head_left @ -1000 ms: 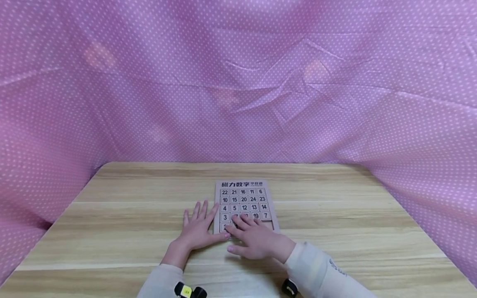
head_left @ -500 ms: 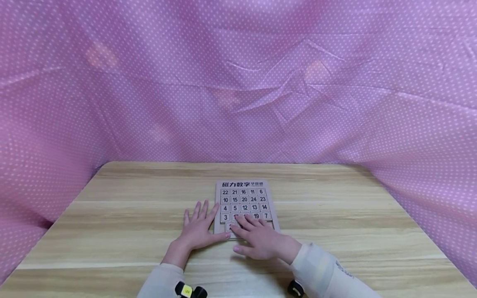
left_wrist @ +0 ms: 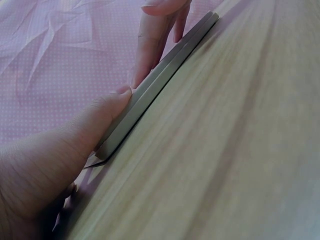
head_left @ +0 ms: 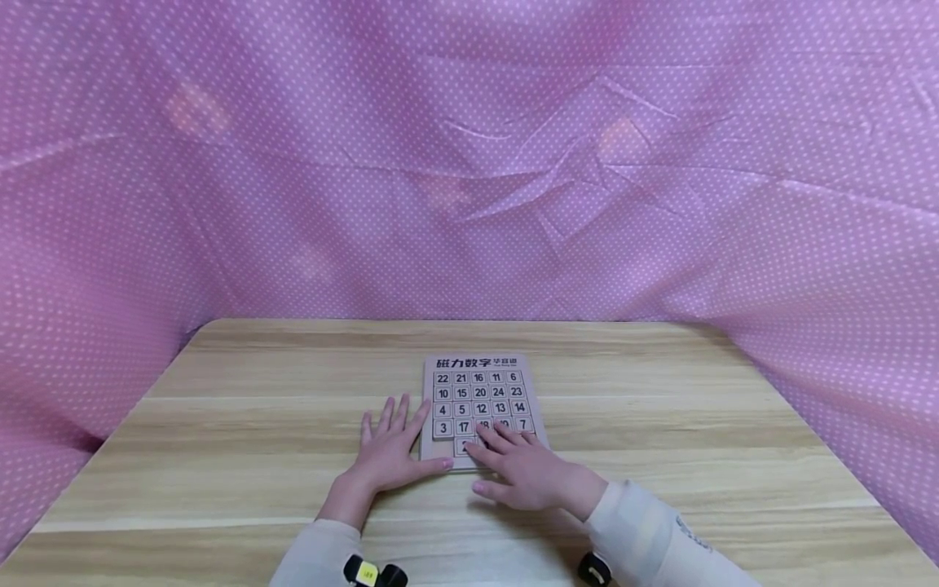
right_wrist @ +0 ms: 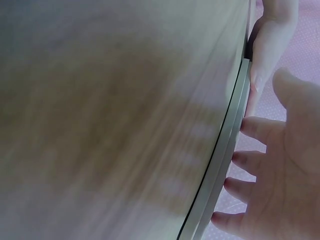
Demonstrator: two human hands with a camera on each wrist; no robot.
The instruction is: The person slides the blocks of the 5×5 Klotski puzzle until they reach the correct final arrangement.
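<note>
A number sliding puzzle (head_left: pixel 480 393) lies flat on the table, its rows of square numbered tiles under a printed heading. My left hand (head_left: pixel 390 452) is spread at its left side, the thumb on the near left corner and the index fingertip at the left edge. Over the lower right part reaches my right hand (head_left: pixel 524 473), fingers spread, fingertips on tiles of the bottom two rows. One fingertip is on the tile marked 2 (head_left: pixel 462 447). A gap (head_left: pixel 443 448) shows at the bottom row's left end. The right hand hides the rest of that row.
The puzzle rests on a light wood-grain table (head_left: pixel 257 456) with rounded far corners. Pink polka-dot cloth (head_left: pixel 469 204) hangs behind the table and along both sides. Each wrist wears a black camera mount (head_left: pixel 374 572) at the sleeve.
My right hand has slid right, and the tile marked 2 has moved right with it, leaving a gap at the bottom row's left end. The left hand stays in place.
</note>
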